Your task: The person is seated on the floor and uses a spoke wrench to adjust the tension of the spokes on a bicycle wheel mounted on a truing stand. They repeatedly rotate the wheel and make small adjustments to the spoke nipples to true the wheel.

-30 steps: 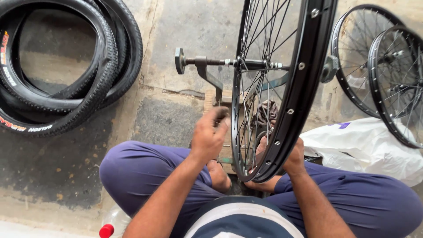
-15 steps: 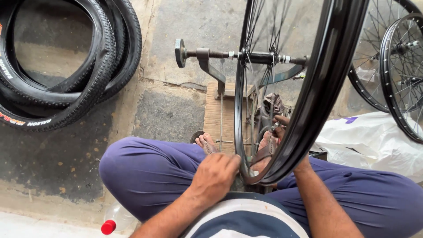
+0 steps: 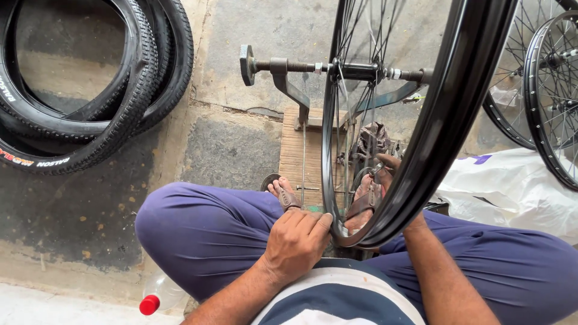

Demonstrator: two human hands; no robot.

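Head view — wheel [image 3: 421,126] upright, axle [image 3: 337,67] lying left-right.

Person wears loose purple-blue trousers [image 3: 205,235] covering both legs, fabric smooth with soft folds at the knees. Top is a shirt [image 3: 340,298] with broad navy and white horizontal bands; both forearms bare, no sleeves visible past the elbows, no watch or rings seen on the left hand [image 3: 296,244]. Feet in brown strap sandals [image 3: 288,197], toes uncovered; right hand [image 3: 385,171] mostly hidden behind spokes.
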